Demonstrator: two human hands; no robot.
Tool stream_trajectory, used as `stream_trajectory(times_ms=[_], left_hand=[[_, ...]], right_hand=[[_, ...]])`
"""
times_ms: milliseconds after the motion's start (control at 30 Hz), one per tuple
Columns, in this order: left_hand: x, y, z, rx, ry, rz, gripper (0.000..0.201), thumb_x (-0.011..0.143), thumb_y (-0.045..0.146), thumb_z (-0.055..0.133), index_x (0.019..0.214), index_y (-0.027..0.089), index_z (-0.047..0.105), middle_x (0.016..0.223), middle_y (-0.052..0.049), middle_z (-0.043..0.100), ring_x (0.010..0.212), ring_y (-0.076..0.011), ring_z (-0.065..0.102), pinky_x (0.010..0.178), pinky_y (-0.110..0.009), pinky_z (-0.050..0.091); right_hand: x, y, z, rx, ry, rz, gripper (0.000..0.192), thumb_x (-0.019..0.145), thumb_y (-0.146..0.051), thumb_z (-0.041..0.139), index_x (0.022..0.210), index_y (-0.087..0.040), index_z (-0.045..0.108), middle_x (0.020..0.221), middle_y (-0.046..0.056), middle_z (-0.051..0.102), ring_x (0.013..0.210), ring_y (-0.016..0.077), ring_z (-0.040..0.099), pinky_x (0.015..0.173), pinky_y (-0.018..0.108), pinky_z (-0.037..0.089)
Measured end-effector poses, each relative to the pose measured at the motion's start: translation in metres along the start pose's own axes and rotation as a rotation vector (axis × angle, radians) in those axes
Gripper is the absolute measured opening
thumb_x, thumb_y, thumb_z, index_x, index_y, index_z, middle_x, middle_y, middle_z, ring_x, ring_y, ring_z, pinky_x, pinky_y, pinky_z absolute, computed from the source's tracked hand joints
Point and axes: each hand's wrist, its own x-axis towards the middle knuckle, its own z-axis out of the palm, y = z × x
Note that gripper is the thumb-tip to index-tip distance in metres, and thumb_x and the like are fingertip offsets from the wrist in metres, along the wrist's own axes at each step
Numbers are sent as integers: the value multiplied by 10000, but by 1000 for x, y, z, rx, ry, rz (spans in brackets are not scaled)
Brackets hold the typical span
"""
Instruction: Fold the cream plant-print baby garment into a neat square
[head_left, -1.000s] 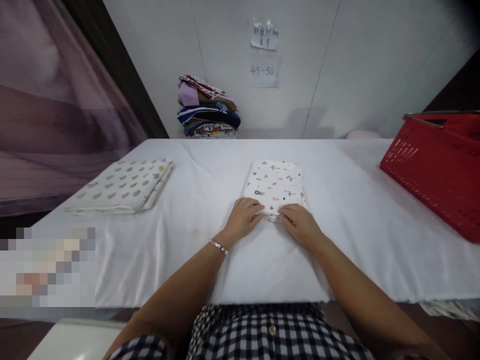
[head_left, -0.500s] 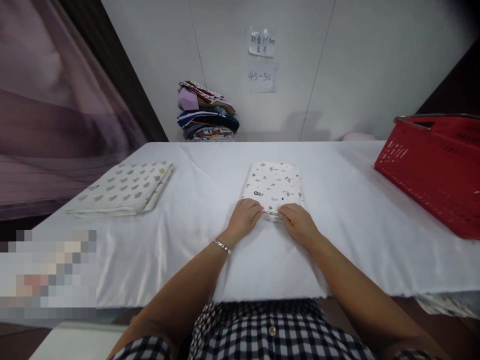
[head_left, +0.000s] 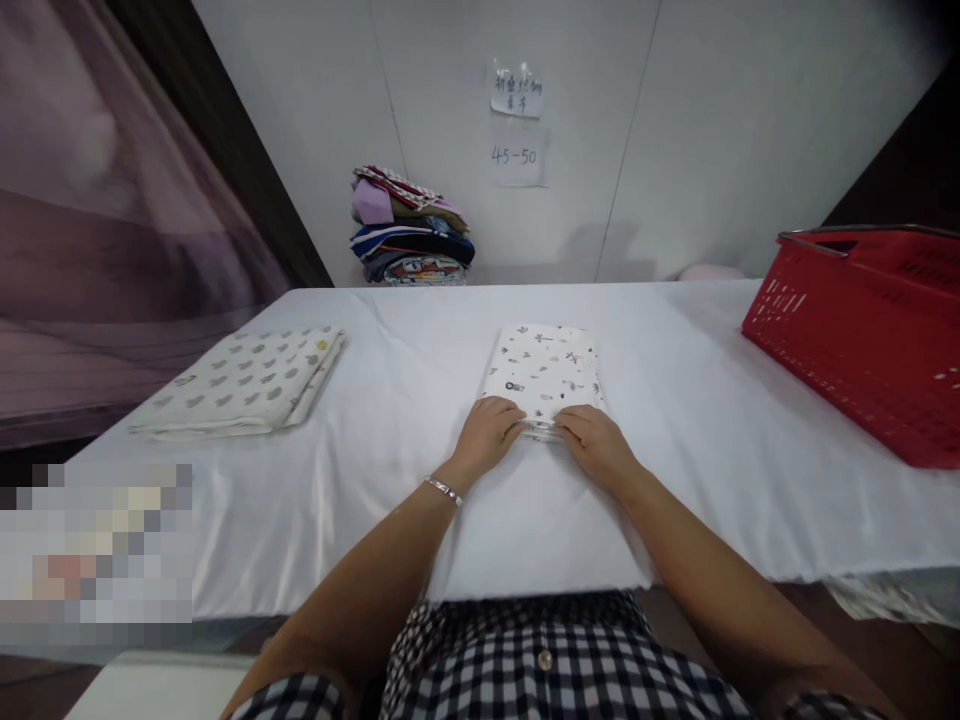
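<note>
A white folded cloth [head_left: 541, 362] with small dark animal and plant prints lies flat in the middle of the table. On its near left corner, my left hand [head_left: 491, 435] pinches the layered edge between thumb and fingers. My right hand [head_left: 596, 440] grips the same edge at the near right corner. Between the two hands a short stretch of stacked folds shows. A bracelet [head_left: 444, 490] circles my left wrist. Farther left rests another folded cloth [head_left: 244, 380], cream with grey blotchy shapes, which neither hand touches.
A white sheet covers the table [head_left: 405, 400]. At the right stands a red plastic basket [head_left: 862, 340] with a metal handle. Against the back wall is a pile of folded fabrics [head_left: 411, 230], left of two paper signs [head_left: 517, 155]. A sheer curtain [head_left: 112, 230] hangs at the left.
My view has shifted slightly. Both hands keep their hold on the cloth's near edge, and the folds between them look pressed a little closer together.
</note>
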Motion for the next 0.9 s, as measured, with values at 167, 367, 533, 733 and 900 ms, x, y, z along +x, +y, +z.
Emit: stream_trajectory(times_ms=[167,367,533,733,900], left_hand=[[3,2,3,47,18,-28,197,913,307,448,915,204,615,899,-27,638,880,-169,542,816,-346,406],[4,3,2,134,-2,0,194,917,295,440,901,200,608,879,-32,637,864,-174,538,791,-342,400],[4,6,1,218,-18,70,189,913,276,450,859,203,615,859,-39,628,858,-183,527,775,-343,385],[1,5,3,245,-26,92,168,901,245,469,825,207,613,843,-35,617,839,-180,519,758,-334,383],[2,3,4,235,8,37,146,902,249,470,842,195,592,848,-32,618,842,-180,526,762,-335,396]], right_hand=[[0,1,4,-50,57,-3,235,896,-215,456,1018,-187,654,1014,74,654,921,204,574,804,358,465],[2,3,4,-62,26,-23,231,898,-228,458,1022,-213,652,983,64,665,909,202,579,788,356,461],[3,9,8,-130,75,-21,233,894,-194,456,993,-211,666,989,70,662,913,206,573,790,356,445],[0,12,10,-116,-31,-48,247,885,-183,467,1037,-230,655,1020,70,656,940,213,573,784,368,463],[-3,10,6,-112,-53,-9,330,883,-175,438,1187,-205,562,1052,79,644,953,222,567,807,390,470]])
